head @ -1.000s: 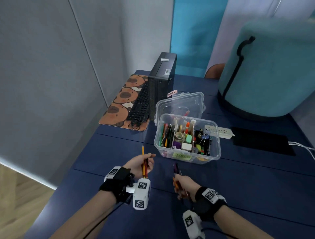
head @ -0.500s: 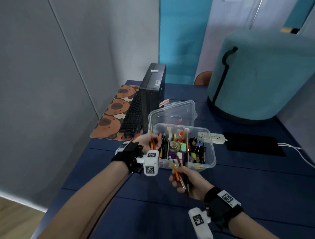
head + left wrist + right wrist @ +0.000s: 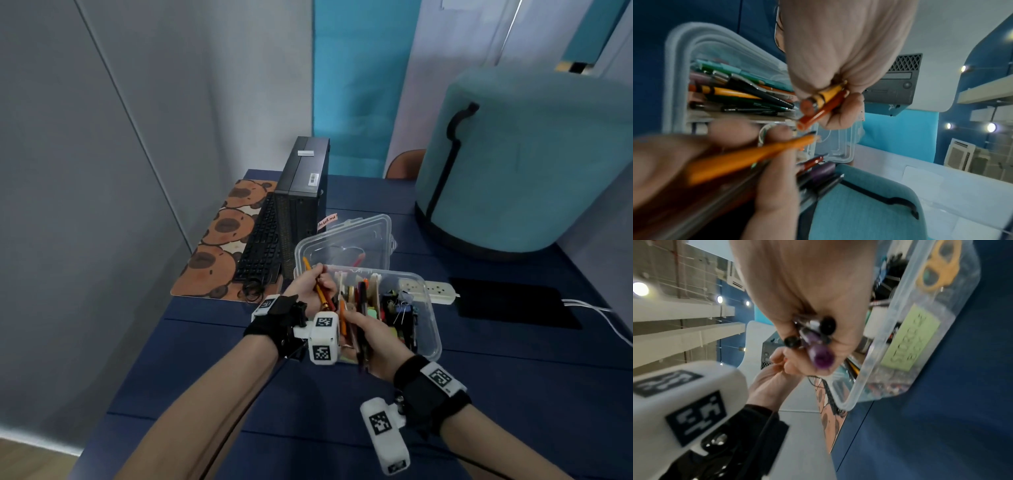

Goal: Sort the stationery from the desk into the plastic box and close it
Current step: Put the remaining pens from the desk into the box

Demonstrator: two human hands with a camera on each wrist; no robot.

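Note:
The clear plastic box (image 3: pixel 432 329) stands open on the blue desk, its lid (image 3: pixel 346 240) tilted up behind it. Dividers split it, and the left compartment (image 3: pixel 735 91) holds many pens. My left hand (image 3: pixel 320 284) hovers over the box's left end and grips a yellow pencil with an eraser and an orange-red pen (image 3: pixel 824 104). My right hand (image 3: pixel 356 325) is at the box's front rim, curled round a bundle of pens (image 3: pixel 818 353), among them an orange one (image 3: pixel 756 155) and a purple one. A green label (image 3: pixel 910 335) sticks on the front wall.
Left of the box, a black computer tower (image 3: pixel 301 192) and a keyboard (image 3: pixel 260 250) stand over a capybara mat (image 3: pixel 219 246). A white power strip (image 3: pixel 435 291) and a black pad (image 3: pixel 513 305) lie to the right. A large teal pouf (image 3: pixel 534 164) fills the far right corner.
Both hands moved forward from the desk's front to the box. The left now holds its pencil and pen over the left compartment, and the right brought its bundle to the front rim.

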